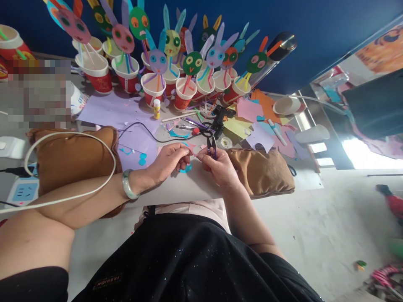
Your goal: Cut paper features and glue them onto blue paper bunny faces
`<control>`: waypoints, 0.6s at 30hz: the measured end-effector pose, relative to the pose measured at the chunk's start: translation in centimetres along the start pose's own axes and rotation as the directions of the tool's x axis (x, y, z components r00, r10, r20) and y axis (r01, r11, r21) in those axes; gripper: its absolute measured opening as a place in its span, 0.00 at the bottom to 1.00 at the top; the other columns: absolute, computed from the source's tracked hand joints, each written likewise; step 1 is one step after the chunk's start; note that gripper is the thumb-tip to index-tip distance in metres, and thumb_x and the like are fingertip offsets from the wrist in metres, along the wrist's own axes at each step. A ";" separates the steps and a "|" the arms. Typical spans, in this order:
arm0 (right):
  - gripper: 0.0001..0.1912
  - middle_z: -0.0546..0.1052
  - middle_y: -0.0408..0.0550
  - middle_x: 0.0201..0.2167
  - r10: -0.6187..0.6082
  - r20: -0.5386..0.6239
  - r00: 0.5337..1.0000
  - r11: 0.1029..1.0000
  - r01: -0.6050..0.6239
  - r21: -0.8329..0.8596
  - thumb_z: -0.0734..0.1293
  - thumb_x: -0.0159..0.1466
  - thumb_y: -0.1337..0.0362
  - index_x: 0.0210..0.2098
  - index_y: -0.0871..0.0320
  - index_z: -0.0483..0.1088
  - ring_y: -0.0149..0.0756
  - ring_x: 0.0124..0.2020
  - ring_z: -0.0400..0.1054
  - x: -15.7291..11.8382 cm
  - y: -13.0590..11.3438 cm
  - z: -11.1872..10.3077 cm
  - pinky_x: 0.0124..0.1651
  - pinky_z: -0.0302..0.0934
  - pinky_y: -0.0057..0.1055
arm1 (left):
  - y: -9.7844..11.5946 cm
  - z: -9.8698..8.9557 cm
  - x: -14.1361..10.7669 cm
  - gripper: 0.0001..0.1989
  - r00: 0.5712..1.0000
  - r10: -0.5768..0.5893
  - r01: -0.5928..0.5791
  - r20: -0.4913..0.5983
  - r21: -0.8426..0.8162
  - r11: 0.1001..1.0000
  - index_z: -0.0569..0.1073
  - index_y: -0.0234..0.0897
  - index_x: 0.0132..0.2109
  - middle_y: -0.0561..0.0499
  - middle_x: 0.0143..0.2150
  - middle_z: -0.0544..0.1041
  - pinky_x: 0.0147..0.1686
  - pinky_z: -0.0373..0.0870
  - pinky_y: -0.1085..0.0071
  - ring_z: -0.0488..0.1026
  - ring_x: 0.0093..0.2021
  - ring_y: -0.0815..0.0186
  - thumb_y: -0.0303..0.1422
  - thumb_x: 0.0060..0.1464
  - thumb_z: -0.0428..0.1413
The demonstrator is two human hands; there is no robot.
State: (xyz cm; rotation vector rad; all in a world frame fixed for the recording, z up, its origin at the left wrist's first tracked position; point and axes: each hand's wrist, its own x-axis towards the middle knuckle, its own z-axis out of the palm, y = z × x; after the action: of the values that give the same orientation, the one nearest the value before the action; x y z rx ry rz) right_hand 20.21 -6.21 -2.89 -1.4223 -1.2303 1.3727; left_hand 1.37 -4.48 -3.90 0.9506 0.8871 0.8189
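My left hand [176, 158] pinches a small piece of pink paper [195, 149] between thumb and fingertips. Close by on the right, my right hand [218, 165] is closed around a pair of dark scissors [212, 147], with its thumb and fingertips at the other edge of the pink paper. The scissors point away from me; their lower part is hidden in the hand. A blue paper piece [186, 167] lies on the table below the hands. Just beyond them are a black glue gun [220, 119] and a roll of clear tape [226, 143].
Red-and-white paper cups [185, 94] holding paper rabbit figures line the back. A yellow glue stick [156, 109], purple paper [107, 109] and coloured scraps lie about. Brown cushions [261, 172] flank my hands. A white cable [71, 135] loops over the left arm near a power strip [23, 191].
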 end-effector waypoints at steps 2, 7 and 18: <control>0.13 0.60 0.36 0.19 0.005 -0.002 1.000 1.000 -0.005 0.012 0.73 0.58 0.55 0.28 0.58 0.71 0.25 0.20 0.48 0.0 -0.1 0.1 0.24 0.42 0.28 | -0.1 0.0 -0.1 0.05 1.000 -0.010 0.010 0.005 0.000 1.000 0.74 0.36 0.36 0.55 0.26 0.74 0.19 0.60 0.78 0.70 0.22 0.74 0.33 0.57 0.56; 0.14 0.59 0.35 0.18 0.013 0.010 1.000 0.999 -0.013 0.029 0.74 0.58 0.55 0.29 0.58 0.71 0.24 0.20 0.48 0.0 -0.1 0.1 0.24 0.42 0.28 | -0.3 -0.1 -0.2 0.04 0.999 0.003 -0.003 0.041 0.012 1.000 0.73 0.36 0.37 0.54 0.28 0.76 0.22 0.61 0.78 0.69 0.24 0.75 0.32 0.56 0.59; 0.15 0.59 0.36 0.18 0.011 0.043 0.999 1.000 -0.012 0.029 0.74 0.58 0.54 0.27 0.58 0.71 0.25 0.21 0.47 -0.1 0.3 0.1 0.24 0.41 0.28 | -0.3 -0.1 -0.2 0.07 0.997 0.045 -0.047 0.059 0.030 0.998 0.71 0.35 0.34 0.54 0.28 0.74 0.22 0.60 0.78 0.68 0.24 0.76 0.33 0.58 0.58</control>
State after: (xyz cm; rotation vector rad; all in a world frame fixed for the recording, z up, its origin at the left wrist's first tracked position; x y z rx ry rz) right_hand 20.18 -6.35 -3.22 -1.3888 -1.2257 1.4299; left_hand 1.26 -4.75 -4.11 1.0205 0.8324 0.8142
